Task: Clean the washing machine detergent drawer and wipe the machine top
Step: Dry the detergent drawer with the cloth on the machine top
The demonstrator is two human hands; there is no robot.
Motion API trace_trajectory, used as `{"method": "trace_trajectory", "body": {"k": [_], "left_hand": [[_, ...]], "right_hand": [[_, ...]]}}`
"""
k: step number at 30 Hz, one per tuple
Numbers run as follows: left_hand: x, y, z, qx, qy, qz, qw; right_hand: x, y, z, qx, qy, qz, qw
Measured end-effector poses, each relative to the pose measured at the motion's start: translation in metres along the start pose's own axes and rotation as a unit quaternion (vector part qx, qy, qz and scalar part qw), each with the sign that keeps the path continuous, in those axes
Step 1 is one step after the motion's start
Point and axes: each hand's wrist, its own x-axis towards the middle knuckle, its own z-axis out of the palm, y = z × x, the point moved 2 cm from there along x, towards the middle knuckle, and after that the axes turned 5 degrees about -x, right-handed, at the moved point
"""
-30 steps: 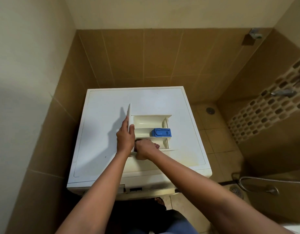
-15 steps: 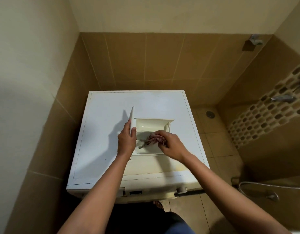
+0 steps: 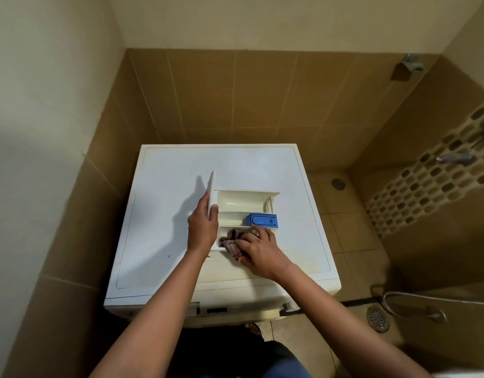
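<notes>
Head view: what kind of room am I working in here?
Most likely a tiled bathroom or wet room doubling as laundry space: a washing machine stands in the corner, with a floor drain and a wall tap nearby.

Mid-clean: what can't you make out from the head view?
Head view only.
1. Near compartment of the drawer: floor hidden under the cloth and right hand.
2. Front face of the drawer: edge-on, gripped by the left hand.
3. Front of the machine: mostly behind both forearms, markings too small.

bare machine top (image 3: 159,203) left of drawer (image 3: 243,200), wall (image 3: 44,132) close left, blue insert (image 3: 261,220) seemingly blocking middle compartment
</notes>
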Motion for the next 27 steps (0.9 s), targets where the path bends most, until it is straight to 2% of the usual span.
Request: {"method": "trace_trajectory", "body": {"k": [3,6,12,20,23,27], "left_hand": [[0.0,-0.002,0.001,-0.001,0.001,0.001,1.0],[0.001,-0.004,0.002,0.004,0.001,-0.003,1.0],[0.002,-0.003,0.002,0.011,0.003,0.003,1.0],[0.003,-0.004,0.0,0.023,-0.008,0.006,1.0],[0.001,-0.003,0.002,0.018,-0.008,0.005,1.0],[-0.001,0.0,0.003,0.02,0.001,-0.006,1.0]], "right_hand": [[0.002,-0.01,0.009,-0.025,0.059,0.023,0.998],[0.01,-0.035,0.013,-0.073,0.062,0.065,0.993],[0.02,-0.047,0.019,-0.076,0.169,0.06,0.981],[-0.019,0.013,0.026,-0.067,0.149,0.055,0.985],[-0.037,0.044,0.019,-0.034,0.104,0.069,0.992],[-0.017,0.021,0.018,-0.064,0.06,0.102,0.991]]}}
